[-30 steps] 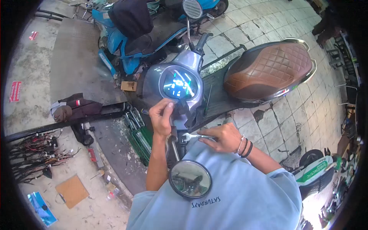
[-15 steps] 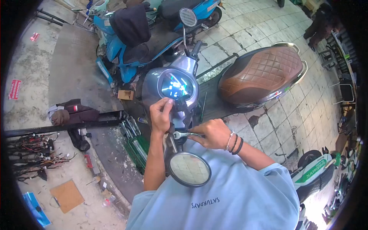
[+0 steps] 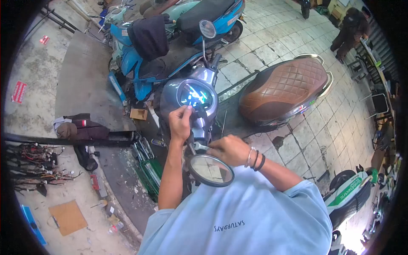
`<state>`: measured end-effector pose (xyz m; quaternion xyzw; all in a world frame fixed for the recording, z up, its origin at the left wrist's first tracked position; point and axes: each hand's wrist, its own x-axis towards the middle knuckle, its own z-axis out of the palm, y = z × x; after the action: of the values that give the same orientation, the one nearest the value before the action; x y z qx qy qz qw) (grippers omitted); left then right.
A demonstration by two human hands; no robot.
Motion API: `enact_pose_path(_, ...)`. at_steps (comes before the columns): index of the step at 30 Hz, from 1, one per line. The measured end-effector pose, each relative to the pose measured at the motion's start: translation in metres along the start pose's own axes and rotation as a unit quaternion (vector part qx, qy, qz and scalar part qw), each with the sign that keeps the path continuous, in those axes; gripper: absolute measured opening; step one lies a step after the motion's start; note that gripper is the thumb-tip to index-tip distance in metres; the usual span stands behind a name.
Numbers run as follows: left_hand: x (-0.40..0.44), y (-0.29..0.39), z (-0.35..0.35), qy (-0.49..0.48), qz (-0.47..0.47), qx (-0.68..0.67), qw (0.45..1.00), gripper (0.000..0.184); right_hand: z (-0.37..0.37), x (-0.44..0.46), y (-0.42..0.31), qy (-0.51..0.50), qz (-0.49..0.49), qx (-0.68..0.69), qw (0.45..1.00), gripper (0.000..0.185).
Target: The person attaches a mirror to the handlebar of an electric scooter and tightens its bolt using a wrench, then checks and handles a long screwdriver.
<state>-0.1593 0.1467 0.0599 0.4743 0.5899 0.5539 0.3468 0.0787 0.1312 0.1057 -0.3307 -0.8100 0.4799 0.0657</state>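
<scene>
My right hand (image 3: 230,151) is closed around a silver wrench (image 3: 201,147), whose head sits against the base of the near mirror's stem on the scooter's handlebar. Below the wrench hangs that round mirror (image 3: 211,171), in front of my shirt. My left hand (image 3: 180,124) is held up at the lower edge of the lit dashboard (image 3: 195,94), thumb and fingers pinched together. What they grip, if anything, is hidden. The scooter's grey-purple front cover (image 3: 171,94) surrounds the display, and its brown quilted seat (image 3: 289,87) lies to the right.
A blue scooter (image 3: 127,63) with a dark cloth over it is parked beyond. On the left are a green tool case (image 3: 149,172), a small cardboard box (image 3: 138,114) and bundled wires (image 3: 32,168). A person (image 3: 350,32) in dark clothes stands at far right.
The near mirror has shifted up towards the handlebar and looks flatter. My right hand and the wrench have turned slightly, with less of the wrench showing. My left hand stays by the dashboard.
</scene>
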Motion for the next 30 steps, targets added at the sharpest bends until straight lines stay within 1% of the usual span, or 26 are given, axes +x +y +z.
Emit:
enact_pose_path(1,0.001,-0.001,0.001,0.004,0.003,-0.004,1.0,0.032,0.014,0.0,0.008,-0.008,-0.04,0.055,0.998,0.031)
enact_pose_path(3,0.0,0.0,0.001,0.007,0.019,0.011,1.0,0.032,0.03,-0.006,0.015,-0.009,-0.158,0.16,0.974,0.029)
enact_pose_path(4,0.0,0.0,0.002,0.015,0.021,0.009,1.0,0.032,0.032,-0.011,0.014,0.01,-0.152,0.144,0.978,0.03)
enact_pose_path(5,0.0,0.0,0.002,0.018,0.026,0.018,0.999,0.033,0.033,-0.014,0.016,0.003,-0.155,0.139,0.978,0.03)
enact_pose_path(7,-0.001,-0.003,-0.002,0.027,0.026,0.025,0.999,0.034,0.033,-0.026,0.022,0.018,-0.03,0.189,0.981,0.031)
enact_pose_path(8,0.001,-0.007,-0.003,0.02,0.019,0.036,0.999,0.034,0.031,-0.035,0.024,0.016,-0.029,0.187,0.982,0.031)
enact_pose_path(10,0.003,-0.007,-0.003,0.01,0.02,0.05,0.998,0.034,0.018,-0.053,0.023,0.065,0.065,0.331,0.939,0.03)
enact_pose_path(11,0.003,-0.006,-0.003,0.008,0.022,0.049,0.999,0.034,0.013,-0.059,0.018,0.09,0.111,0.401,0.905,0.03)
enact_pose_path(12,0.003,-0.005,-0.002,0.011,0.023,0.036,0.999,0.033,0.005,-0.068,0.002,0.106,0.068,0.46,0.879,0.031)
enact_pose_path(13,0.002,-0.004,0.0,0.014,0.023,0.023,0.999,0.033,-0.006,-0.073,-0.012,0.113,0.018,0.454,0.884,0.039)
enact_pose_path(15,0.003,-0.002,-0.002,-0.006,0.013,0.028,0.999,0.033,-0.01,-0.075,-0.026,0.131,-0.072,0.395,0.907,0.043)
enact_pose_path(16,0.006,0.0,-0.003,-0.023,0.006,0.036,0.999,0.033,-0.007,-0.075,-0.031,0.137,-0.072,0.394,0.906,0.043)
enact_pose_path(18,0.008,-0.001,-0.003,-0.041,0.009,0.038,0.998,0.034,-0.002,-0.076,-0.038,0.123,-0.061,0.394,0.909,0.034)
enact_pose_path(19,0.011,0.0,-0.002,-0.054,0.009,0.042,0.998,0.034,0.002,-0.077,-0.032,0.111,-0.071,0.37,0.92,0.032)
enact_pose_path(20,0.014,0.0,-0.002,-0.056,0.013,0.041,0.997,0.034,0.003,-0.077,-0.034,0.093,-0.07,0.382,0.917,0.033)
enact_pose_path(21,0.015,0.008,-0.001,-0.081,0.015,0.067,0.994,0.035,0.006,-0.076,-0.037,0.072,-0.066,0.395,0.914,0.033)
enact_pose_path(22,0.014,0.013,-0.001,-0.105,0.016,0.093,0.99,0.035,0.007,-0.076,-0.04,0.072,-0.065,0.394,0.914,0.033)
enact_pose_path(25,0.014,0.007,-0.001,-0.09,0.013,0.093,0.991,0.035,0.008,-0.073,-0.043,0.089,-0.077,0.374,0.92,0.035)
enact_pose_path(27,0.009,0.01,0.001,-0.084,0.005,0.082,0.993,0.035,0.011,-0.074,-0.042,0.059,-0.056,0.403,0.912,0.038)
enact_pose_path(29,0.007,0.009,0.004,-0.074,-0.001,0.067,0.995,0.034,0.019,-0.067,-0.05,0.048,-0.104,0.342,0.933,0.041)
enact_pose_path(30,0.007,0.009,0.004,-0.065,0.01,0.076,0.995,0.034,0.018,-0.069,-0.065,0.046,-0.082,0.392,0.915,0.046)
